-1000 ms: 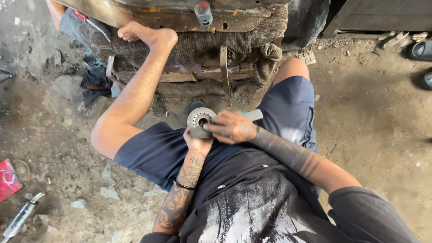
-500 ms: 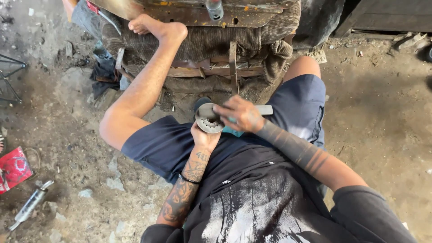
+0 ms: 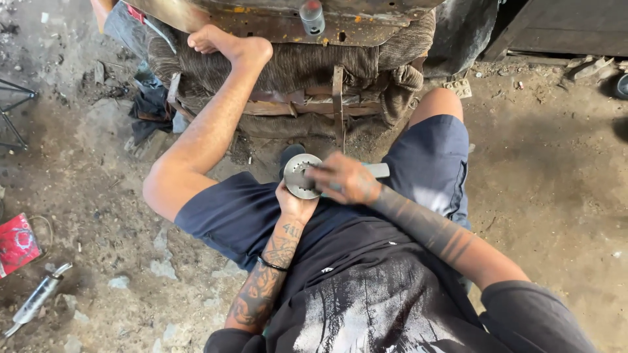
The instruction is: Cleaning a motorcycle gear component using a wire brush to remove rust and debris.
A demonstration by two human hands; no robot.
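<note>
At the far left of the dirt floor (image 3: 556,196) lie a red packet (image 3: 16,243) and, below it, a metal grease gun (image 3: 36,297), both well apart from the person. Further in, dark rags (image 3: 149,108) sit beside a worn seat frame (image 3: 294,72) wrapped in brown fabric, against which the person's bare foot (image 3: 226,42) is braced.

In the middle, over the lap, the left hand (image 3: 296,204) is closed under a round metal disc with small holes (image 3: 301,176), holding it up from below with the face turned toward the camera. The right hand (image 3: 345,180) is wrapped around a flat grey tool (image 3: 378,170) and lies across the disc's right edge; its motion is blurred, so whether the tool tip touches the disc cannot be told exactly.

The step in hand looks like working the disc's face or rim with the tool, perhaps scraping or filing. As a judgement, the next move calls for a steady grip from below and a controlled stroke, keeping the tool off the left thumb.

At the far right, rubble (image 3: 589,65) lies near the wall.
</note>
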